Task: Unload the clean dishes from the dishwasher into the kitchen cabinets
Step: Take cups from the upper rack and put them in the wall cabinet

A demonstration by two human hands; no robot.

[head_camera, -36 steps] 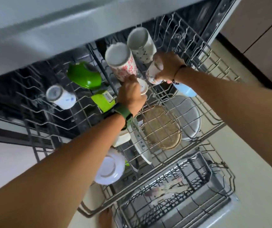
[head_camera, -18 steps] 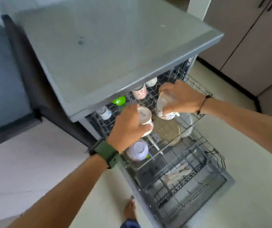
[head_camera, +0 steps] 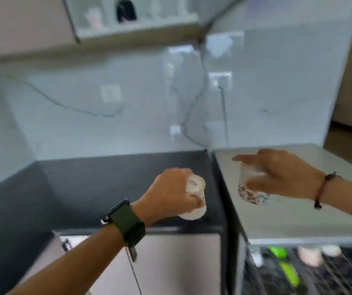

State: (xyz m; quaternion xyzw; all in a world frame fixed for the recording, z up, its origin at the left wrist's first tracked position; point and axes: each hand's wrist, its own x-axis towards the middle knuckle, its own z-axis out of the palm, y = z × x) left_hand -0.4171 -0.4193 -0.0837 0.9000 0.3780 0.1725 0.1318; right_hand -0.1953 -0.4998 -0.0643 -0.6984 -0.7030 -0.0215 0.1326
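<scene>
Item: two cups, lifted clear of the dishwasher rack point(head_camera: 311, 271) since half a second ago. Left hand point(head_camera: 168, 196) wrapped round a small plain white ceramic cup point(head_camera: 194, 196), over the dark countertop point(head_camera: 107, 188). Right hand point(head_camera: 281, 175) pinching a white patterned mug point(head_camera: 249, 192). View now raised toward the wall cabinet point(head_camera: 136, 28), the likely destination; remaining dishes stay racked
</scene>
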